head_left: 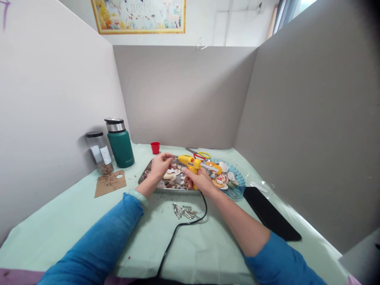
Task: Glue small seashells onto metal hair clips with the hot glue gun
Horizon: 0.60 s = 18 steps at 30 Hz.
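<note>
My right hand point(198, 179) is wrapped round the handle of a yellow glue gun point(187, 160), whose nozzle points left. At the nozzle, my left hand point(162, 164) has its thumb and fingers pinched together; what they hold is too small to make out. Both hands are over a metal tray point(178, 191) of shells. A black cord point(178, 225) runs from the glue gun toward the front edge. Right of the tray, a blue scalloped plate point(239, 190) bears shells and orange pieces.
Metal clips point(185, 212) lie before the tray. At left stand a green bottle point(121, 148), a jar point(101, 154) and a brown card point(110, 184). Behind are a red cup point(155, 148) and scissors point(203, 155). A black slab point(271, 213) lies right.
</note>
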Tool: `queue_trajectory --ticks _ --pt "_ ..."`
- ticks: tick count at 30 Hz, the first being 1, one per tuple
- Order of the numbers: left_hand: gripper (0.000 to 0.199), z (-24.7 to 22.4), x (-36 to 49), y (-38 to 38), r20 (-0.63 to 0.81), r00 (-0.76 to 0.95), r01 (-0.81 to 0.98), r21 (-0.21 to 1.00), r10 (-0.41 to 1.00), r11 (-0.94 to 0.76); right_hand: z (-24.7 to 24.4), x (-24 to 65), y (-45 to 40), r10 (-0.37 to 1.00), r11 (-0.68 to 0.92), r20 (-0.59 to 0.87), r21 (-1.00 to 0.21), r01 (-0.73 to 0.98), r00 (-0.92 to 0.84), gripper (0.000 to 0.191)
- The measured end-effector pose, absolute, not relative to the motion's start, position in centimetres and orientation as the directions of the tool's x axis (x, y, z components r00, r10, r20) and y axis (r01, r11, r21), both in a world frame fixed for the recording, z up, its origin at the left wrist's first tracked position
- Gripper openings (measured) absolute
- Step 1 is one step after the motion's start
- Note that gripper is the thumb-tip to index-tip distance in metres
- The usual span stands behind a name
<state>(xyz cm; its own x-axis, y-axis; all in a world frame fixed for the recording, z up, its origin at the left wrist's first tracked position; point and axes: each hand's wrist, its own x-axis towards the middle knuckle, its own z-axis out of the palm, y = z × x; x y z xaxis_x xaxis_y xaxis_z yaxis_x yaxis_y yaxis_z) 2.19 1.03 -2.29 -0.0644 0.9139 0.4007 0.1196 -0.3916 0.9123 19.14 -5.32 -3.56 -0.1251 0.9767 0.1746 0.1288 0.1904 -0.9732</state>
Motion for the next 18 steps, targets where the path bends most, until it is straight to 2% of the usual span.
queue_trajectory --ticks 18 --pt "0.022 -2.53 2.04 1.39 0.415 -0.06 0.122 0.906 0.908 -0.406 -3.29 19.03 -5.58 0.976 0.187 0.172 -0.977 0.103 -0.137 0.035"
